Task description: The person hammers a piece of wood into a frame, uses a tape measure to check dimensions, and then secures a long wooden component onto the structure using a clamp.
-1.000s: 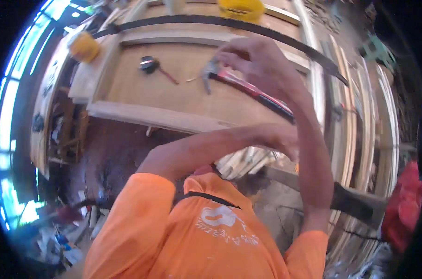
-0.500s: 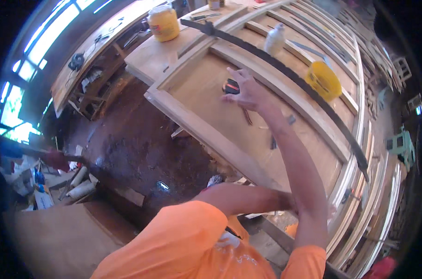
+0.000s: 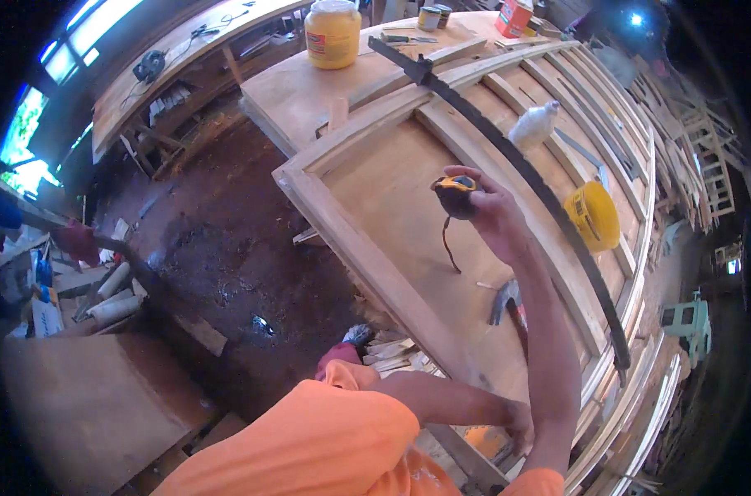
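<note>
My right hand grips a black and yellow tape measure above a wood-framed panel, a dark strap dangling from the tape. On the panel under my forearm lies a hammer, partly hidden. A long dark straight bar lies diagonally across the frame, beside a white bottle and a yellow tub. My left hand is low at the panel's near end, partly behind my right forearm; its fingers are not clear.
A yellow jar, tins and a red box stand on the far board. A workbench with tools is at upper left, a plywood piece and scrap at lower left. Timber strips and a pale green stool are at the right.
My right hand has come from over the hammer to the tape measure, taken hold of it and lifted it off the panel. The view has swung round, showing more floor and workbench.
</note>
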`<state>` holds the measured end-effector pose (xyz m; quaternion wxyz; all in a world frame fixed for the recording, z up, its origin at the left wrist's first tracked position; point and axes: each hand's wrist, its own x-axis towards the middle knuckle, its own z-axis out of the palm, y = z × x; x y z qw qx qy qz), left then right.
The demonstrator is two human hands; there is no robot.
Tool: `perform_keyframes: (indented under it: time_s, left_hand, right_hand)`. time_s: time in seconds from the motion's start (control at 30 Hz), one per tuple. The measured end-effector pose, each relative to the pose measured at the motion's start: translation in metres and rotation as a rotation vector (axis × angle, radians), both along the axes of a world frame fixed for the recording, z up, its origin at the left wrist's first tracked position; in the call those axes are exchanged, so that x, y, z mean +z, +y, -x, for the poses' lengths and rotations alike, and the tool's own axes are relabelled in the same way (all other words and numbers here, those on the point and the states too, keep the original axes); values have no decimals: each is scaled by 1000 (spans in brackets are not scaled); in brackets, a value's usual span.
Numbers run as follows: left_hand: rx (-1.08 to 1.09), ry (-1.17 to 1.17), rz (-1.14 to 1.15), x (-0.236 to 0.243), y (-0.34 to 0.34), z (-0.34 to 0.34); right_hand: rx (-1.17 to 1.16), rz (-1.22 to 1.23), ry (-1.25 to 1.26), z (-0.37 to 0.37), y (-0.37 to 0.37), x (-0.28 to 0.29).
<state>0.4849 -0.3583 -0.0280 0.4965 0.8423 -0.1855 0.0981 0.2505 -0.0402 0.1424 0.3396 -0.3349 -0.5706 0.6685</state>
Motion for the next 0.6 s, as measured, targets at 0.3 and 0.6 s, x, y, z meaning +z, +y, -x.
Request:
perform_keyframes:
  time_s: [0.3,0.6]
  left_hand:
    - [77,14,1,1,-6,-46]
    - [65,7,-8,10,-23,-82]
  right_hand:
    - [-69,195,55,67,64,-2]
    - [211,-1040,-922,203,173,-17]
